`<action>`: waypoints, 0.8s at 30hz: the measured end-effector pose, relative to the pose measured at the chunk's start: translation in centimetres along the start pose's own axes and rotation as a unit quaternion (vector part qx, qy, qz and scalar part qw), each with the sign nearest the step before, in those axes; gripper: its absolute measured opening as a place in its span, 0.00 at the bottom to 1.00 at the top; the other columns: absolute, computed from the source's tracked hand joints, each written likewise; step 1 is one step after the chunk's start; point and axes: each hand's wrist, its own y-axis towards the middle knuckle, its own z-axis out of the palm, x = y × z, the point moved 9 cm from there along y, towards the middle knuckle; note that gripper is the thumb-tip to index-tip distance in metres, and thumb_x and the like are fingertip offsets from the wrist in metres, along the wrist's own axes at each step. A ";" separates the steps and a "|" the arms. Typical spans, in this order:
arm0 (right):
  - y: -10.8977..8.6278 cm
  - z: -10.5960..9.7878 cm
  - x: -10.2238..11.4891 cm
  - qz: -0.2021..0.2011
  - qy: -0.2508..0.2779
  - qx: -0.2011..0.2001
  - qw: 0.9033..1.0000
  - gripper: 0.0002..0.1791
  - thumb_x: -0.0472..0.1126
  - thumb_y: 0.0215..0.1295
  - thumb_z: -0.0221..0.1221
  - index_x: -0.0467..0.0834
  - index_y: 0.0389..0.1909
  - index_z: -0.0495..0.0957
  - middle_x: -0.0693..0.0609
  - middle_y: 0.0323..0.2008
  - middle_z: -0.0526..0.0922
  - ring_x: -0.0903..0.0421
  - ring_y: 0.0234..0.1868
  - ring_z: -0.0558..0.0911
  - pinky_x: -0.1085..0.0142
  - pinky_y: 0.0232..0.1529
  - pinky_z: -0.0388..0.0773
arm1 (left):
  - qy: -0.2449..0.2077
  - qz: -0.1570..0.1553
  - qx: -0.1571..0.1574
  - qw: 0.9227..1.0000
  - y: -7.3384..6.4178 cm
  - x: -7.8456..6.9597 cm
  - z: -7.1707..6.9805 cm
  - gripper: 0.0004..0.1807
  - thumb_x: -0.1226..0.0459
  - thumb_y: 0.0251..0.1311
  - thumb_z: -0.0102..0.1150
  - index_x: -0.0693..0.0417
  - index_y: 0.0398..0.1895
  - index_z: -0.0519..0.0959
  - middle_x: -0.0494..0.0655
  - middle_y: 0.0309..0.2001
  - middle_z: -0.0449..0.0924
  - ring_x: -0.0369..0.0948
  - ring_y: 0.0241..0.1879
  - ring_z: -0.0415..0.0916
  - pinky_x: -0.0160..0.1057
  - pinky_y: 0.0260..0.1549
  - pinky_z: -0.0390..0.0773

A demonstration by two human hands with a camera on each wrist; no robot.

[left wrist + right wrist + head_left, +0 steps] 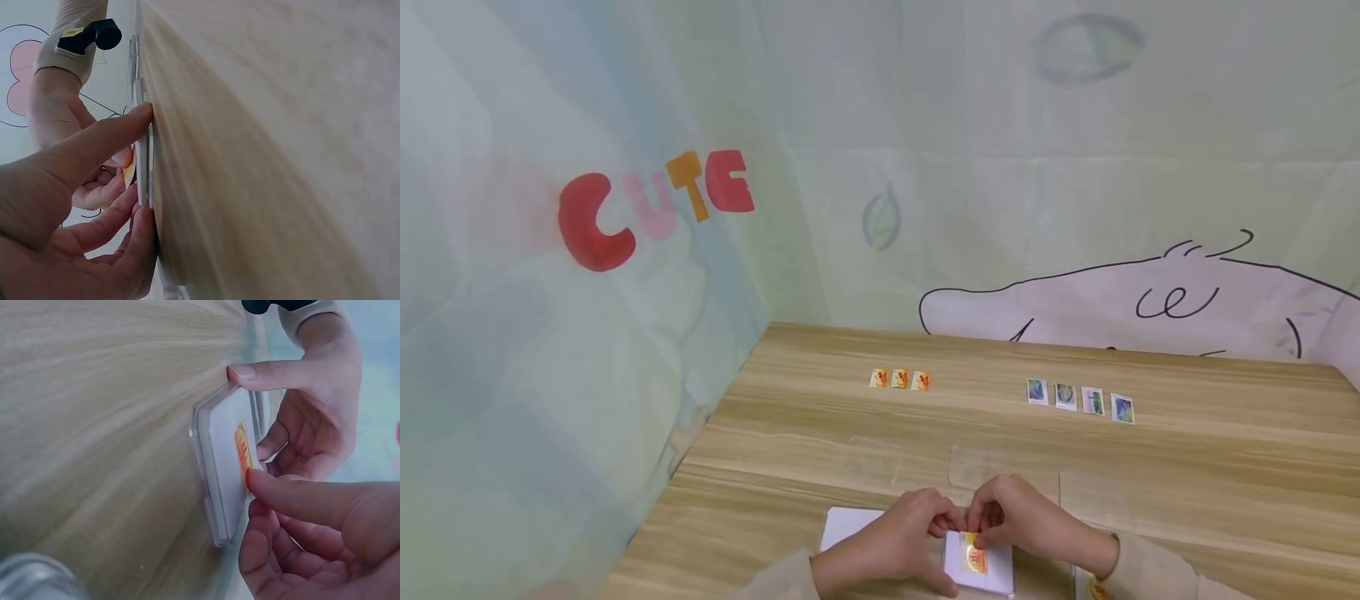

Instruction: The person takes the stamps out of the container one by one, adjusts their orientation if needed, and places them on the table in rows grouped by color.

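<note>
A white stack in a clear, shallow case [958, 575] lies on the table in front of the person. My left hand [898, 542] grips this case, thumb at its near edge and fingertips at its far edge in the left wrist view. On the white top is a small yellow-and-orange picture card [976, 557]. My right hand [1022, 518] pinches that card at its far end, the thumb [265, 487] on its face. In the left wrist view the card's end [129, 174] stands up from the white surface between the right fingers.
Three small yellow-orange cards [900, 379] lie in a row further back. Several blue-green picture cards [1066, 396] are to their right. Clear flat lids [872, 461] rest beyond the hands. Another white case [850, 523] is partly behind the left hand, and one with an orange picture [1093, 586] sits under the right forearm.
</note>
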 end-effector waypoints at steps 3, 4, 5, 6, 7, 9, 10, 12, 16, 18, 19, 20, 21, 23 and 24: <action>0.0 -0.1 0.0 -0.010 0.006 0.002 1.000 0.07 0.27 0.53 0.70 0.40 0.26 0.83 0.61 0.23 0.79 0.68 0.24 0.73 0.72 0.26 0.73 | 0.004 0.001 -0.002 1.000 0.0 0.1 0.1 0.29 0.68 0.31 0.86 0.56 0.42 0.80 0.32 0.38 0.72 0.25 0.37 0.70 0.25 0.41 0.76; 0.0 -0.1 0.0 -0.011 0.008 0.003 1.000 0.07 0.27 0.53 0.70 0.40 0.26 0.83 0.60 0.23 0.79 0.68 0.25 0.73 0.72 0.26 0.74 | 0.005 0.002 -0.003 1.000 0.0 0.1 0.1 0.30 0.68 0.31 0.86 0.56 0.42 0.80 0.32 0.38 0.72 0.25 0.37 0.70 0.25 0.41 0.76; 0.1 -0.2 0.0 -0.012 0.010 0.004 1.000 0.06 0.28 0.54 0.70 0.40 0.26 0.83 0.60 0.24 0.80 0.68 0.25 0.73 0.72 0.27 0.74 | 0.007 0.003 -0.003 1.000 0.0 0.1 0.1 0.30 0.68 0.31 0.86 0.56 0.42 0.80 0.32 0.38 0.72 0.25 0.37 0.70 0.25 0.41 0.76; 0.1 -0.2 0.0 -0.015 0.011 0.007 1.000 0.06 0.28 0.54 0.70 0.40 0.26 0.83 0.60 0.24 0.80 0.68 0.25 0.73 0.72 0.27 0.74 | 0.009 0.004 -0.003 1.000 0.1 0.1 0.1 0.30 0.68 0.31 0.86 0.56 0.42 0.80 0.32 0.38 0.72 0.25 0.37 0.70 0.25 0.41 0.76; 0.1 -0.2 0.0 -0.015 0.016 0.010 1.000 0.06 0.28 0.54 0.70 0.40 0.26 0.83 0.60 0.24 0.81 0.68 0.25 0.73 0.72 0.27 0.74 | 0.010 0.004 -0.004 1.000 0.1 0.1 0.1 0.30 0.68 0.31 0.86 0.56 0.42 0.80 0.32 0.38 0.72 0.25 0.36 0.70 0.25 0.41 0.76; 0.2 -0.3 -0.2 -0.009 0.028 0.017 0.999 0.05 0.28 0.55 0.69 0.39 0.27 0.84 0.59 0.24 0.81 0.67 0.24 0.73 0.73 0.25 0.73 | 0.013 0.005 -0.003 1.000 0.1 0.1 0.1 0.30 0.68 0.31 0.86 0.56 0.42 0.81 0.32 0.38 0.72 0.25 0.36 0.70 0.25 0.41 0.76; 0.2 -0.4 -0.2 -0.006 0.037 0.021 0.999 0.05 0.28 0.56 0.69 0.39 0.27 0.84 0.59 0.24 0.81 0.67 0.24 0.73 0.73 0.24 0.72 | 0.015 0.005 -0.003 1.000 0.1 0.1 0.1 0.30 0.68 0.30 0.86 0.57 0.42 0.81 0.32 0.38 0.72 0.25 0.36 0.70 0.25 0.41 0.76; 0.3 -0.4 -0.2 -0.003 0.055 0.026 0.998 0.04 0.27 0.56 0.68 0.37 0.27 0.83 0.58 0.24 0.81 0.67 0.22 0.72 0.74 0.22 0.71 | 0.017 0.003 -0.002 1.000 0.1 0.1 0.1 0.30 0.68 0.31 0.86 0.57 0.43 0.81 0.32 0.38 0.72 0.25 0.36 0.70 0.25 0.40 0.76; 0.2 -0.5 -0.2 0.003 0.092 0.032 0.995 0.03 0.26 0.58 0.67 0.35 0.28 0.83 0.57 0.22 0.80 0.66 0.20 0.72 0.75 0.20 0.69 | 0.022 -0.001 0.001 1.000 0.1 0.1 0.1 0.31 0.67 0.31 0.86 0.58 0.43 0.80 0.33 0.38 0.72 0.25 0.36 0.70 0.25 0.40 0.76; 0.1 -0.5 -0.2 0.004 0.107 0.033 0.994 0.03 0.27 0.57 0.67 0.34 0.28 0.82 0.56 0.22 0.80 0.66 0.21 0.72 0.75 0.21 0.69 | 0.020 -0.003 0.001 1.000 0.1 0.1 0.1 0.31 0.67 0.31 0.86 0.58 0.44 0.80 0.33 0.38 0.72 0.25 0.36 0.70 0.25 0.41 0.76; 0.1 -0.5 -0.2 0.005 0.114 0.035 0.993 0.03 0.26 0.58 0.67 0.33 0.29 0.82 0.55 0.22 0.80 0.66 0.21 0.72 0.75 0.21 0.69 | 0.018 -0.003 0.001 1.000 0.1 0.2 0.1 0.31 0.67 0.32 0.86 0.58 0.44 0.80 0.33 0.38 0.72 0.25 0.36 0.70 0.25 0.41 0.76; 0.1 -0.5 -0.2 0.004 0.119 0.036 0.992 0.02 0.26 0.57 0.67 0.33 0.29 0.82 0.54 0.22 0.81 0.65 0.21 0.72 0.75 0.21 0.69 | 0.017 -0.003 0.001 1.000 0.1 0.1 0.1 0.31 0.67 0.32 0.86 0.58 0.44 0.80 0.33 0.38 0.72 0.25 0.36 0.70 0.25 0.41 0.76; 0.1 -0.4 -0.2 0.004 0.125 0.037 0.991 0.02 0.26 0.57 0.67 0.32 0.29 0.82 0.54 0.23 0.81 0.65 0.21 0.72 0.75 0.21 0.69 | 0.016 -0.004 0.001 1.000 0.1 0.1 0.1 0.31 0.68 0.32 0.86 0.58 0.44 0.80 0.33 0.38 0.72 0.25 0.36 0.70 0.25 0.41 0.76; 0.0 -0.4 -0.2 0.006 0.134 0.039 0.990 0.02 0.26 0.57 0.66 0.32 0.29 0.82 0.52 0.23 0.82 0.65 0.22 0.73 0.75 0.22 0.69 | 0.013 -0.004 0.001 1.000 0.0 0.1 0.0 0.31 0.68 0.32 0.85 0.58 0.44 0.80 0.33 0.38 0.72 0.25 0.36 0.70 0.25 0.41 0.76; 0.0 -0.4 -0.3 0.008 0.139 0.042 0.989 0.02 0.25 0.57 0.66 0.32 0.29 0.82 0.52 0.23 0.82 0.65 0.22 0.73 0.75 0.22 0.70 | 0.013 -0.004 0.001 1.000 0.0 0.1 0.0 0.31 0.68 0.32 0.85 0.58 0.44 0.80 0.33 0.38 0.72 0.25 0.36 0.70 0.25 0.41 0.76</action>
